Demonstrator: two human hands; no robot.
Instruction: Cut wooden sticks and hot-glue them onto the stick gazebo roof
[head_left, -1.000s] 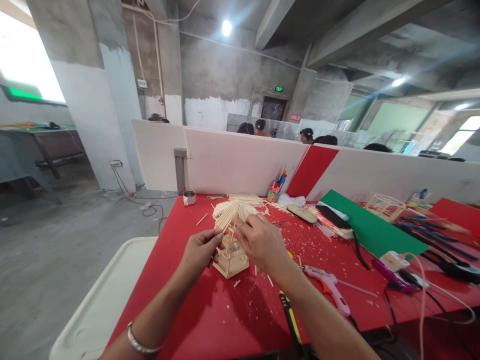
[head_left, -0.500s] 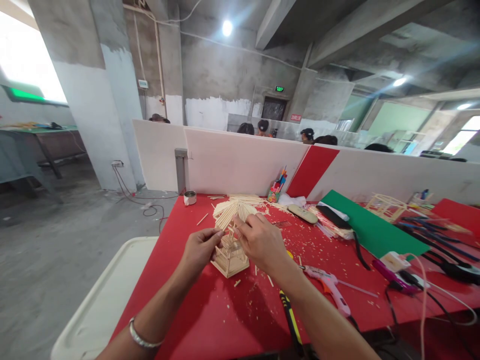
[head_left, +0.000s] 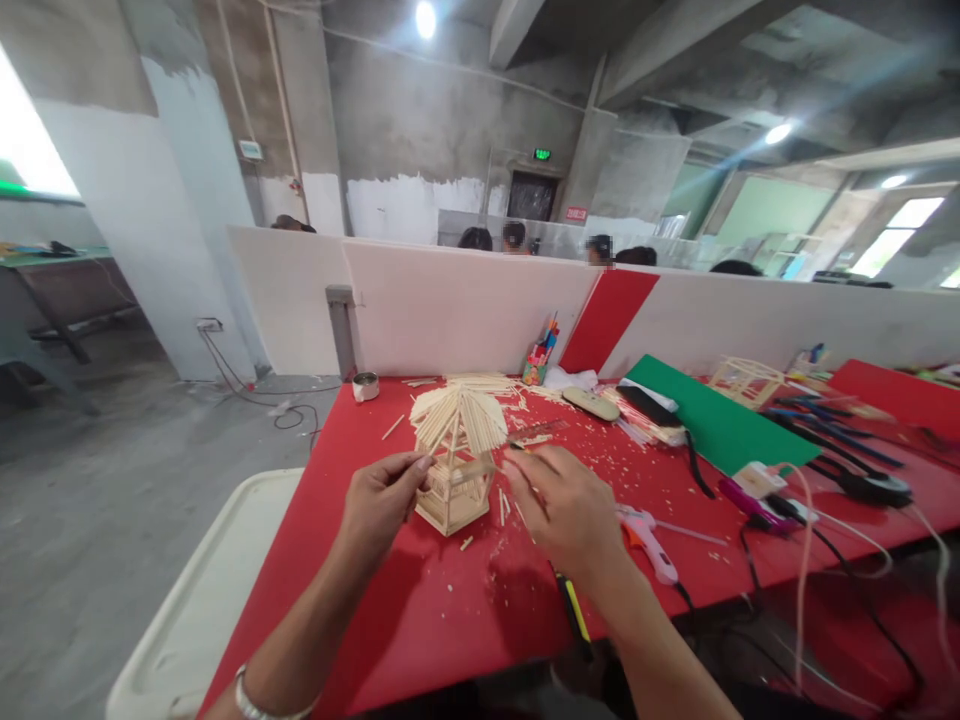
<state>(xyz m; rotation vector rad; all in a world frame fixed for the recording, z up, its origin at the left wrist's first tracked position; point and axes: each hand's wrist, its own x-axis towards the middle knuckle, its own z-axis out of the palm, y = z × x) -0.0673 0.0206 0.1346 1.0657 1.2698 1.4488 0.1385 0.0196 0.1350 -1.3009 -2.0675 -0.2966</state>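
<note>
A small pavilion model of pale wooden sticks [head_left: 459, 425] stands upright on the red table, with a peaked roof over an open frame and a many-sided base. My left hand [head_left: 390, 490] is at its left side, thumb and forefinger pinched; what they hold, if anything, is too small to make out. To the right of the model is my right hand [head_left: 562, 495], its fingers bent and pressed together near a blurred thin piece. Whether it grips that piece is unclear.
Behind lie loose sticks [head_left: 487, 384], a pen cup [head_left: 537, 362] and a tape roll [head_left: 365, 387]. At right are a pink glue gun [head_left: 651, 545], a green board [head_left: 720, 420] and cables. A yellow-black cutter [head_left: 574, 612] lies near the front edge.
My right hand has moved right, away from the model's roof and front, uncovering more of the frame. My left hand stays close to the left side. The whole view has shifted slightly.
</note>
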